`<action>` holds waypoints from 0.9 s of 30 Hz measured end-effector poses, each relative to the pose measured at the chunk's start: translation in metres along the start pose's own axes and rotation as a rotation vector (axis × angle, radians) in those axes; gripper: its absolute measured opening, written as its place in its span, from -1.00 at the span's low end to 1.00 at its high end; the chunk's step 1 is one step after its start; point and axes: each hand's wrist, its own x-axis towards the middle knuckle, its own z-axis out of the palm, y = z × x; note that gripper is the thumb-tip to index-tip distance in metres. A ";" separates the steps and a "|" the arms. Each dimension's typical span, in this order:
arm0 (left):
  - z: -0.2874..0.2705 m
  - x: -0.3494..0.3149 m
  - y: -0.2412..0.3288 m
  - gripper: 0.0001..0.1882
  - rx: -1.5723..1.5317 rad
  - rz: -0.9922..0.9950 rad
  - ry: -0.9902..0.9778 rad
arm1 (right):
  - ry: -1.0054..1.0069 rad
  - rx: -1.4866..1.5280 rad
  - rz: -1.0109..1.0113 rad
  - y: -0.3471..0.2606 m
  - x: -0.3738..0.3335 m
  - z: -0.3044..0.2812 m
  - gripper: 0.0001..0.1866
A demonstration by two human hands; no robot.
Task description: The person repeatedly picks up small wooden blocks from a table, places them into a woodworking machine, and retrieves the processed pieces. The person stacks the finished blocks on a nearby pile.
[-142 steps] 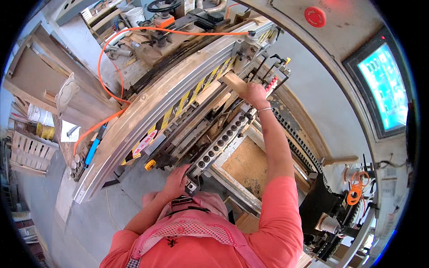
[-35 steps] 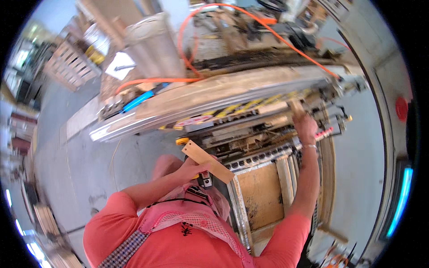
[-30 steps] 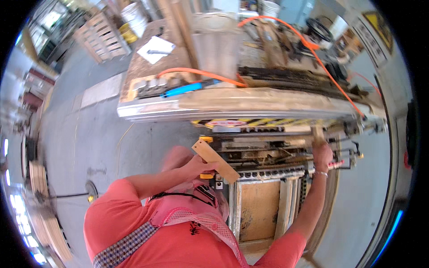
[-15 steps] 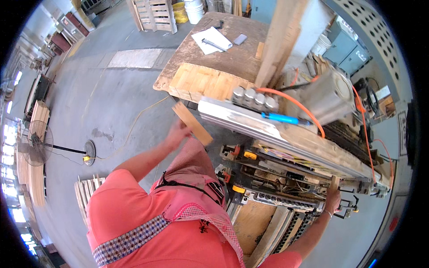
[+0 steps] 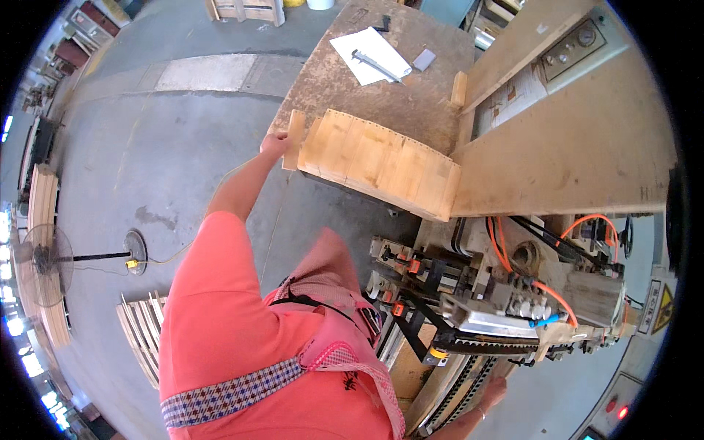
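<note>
My left hand is closed on the edge of a small flat wooden board, which stands upright at the left end of a row of similar boards. The row lies along the near edge of a worn brown table. Low on the right, my right hand is beside the machine's toothed black chain tracks. A pale wooden piece shows near its fingers, but blur hides whether they grip it. The machine's carriage, with metal cylinders and an orange hose, lies just beyond this hand.
A caliper rests on white paper on the table, near a small grey block. A tall wooden panel rises at the right. Left on the floor stand a fan and stacked wood strips.
My left hand has carried its board up and forward to the row's left end. My right hand has come down and nearer. The machine's carriage has swung toward me, uncovering the row.
</note>
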 end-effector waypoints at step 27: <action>0.088 0.093 -0.061 -0.68 0.237 0.323 -0.153 | -0.293 -0.035 0.057 -0.086 -0.142 -0.052 -0.65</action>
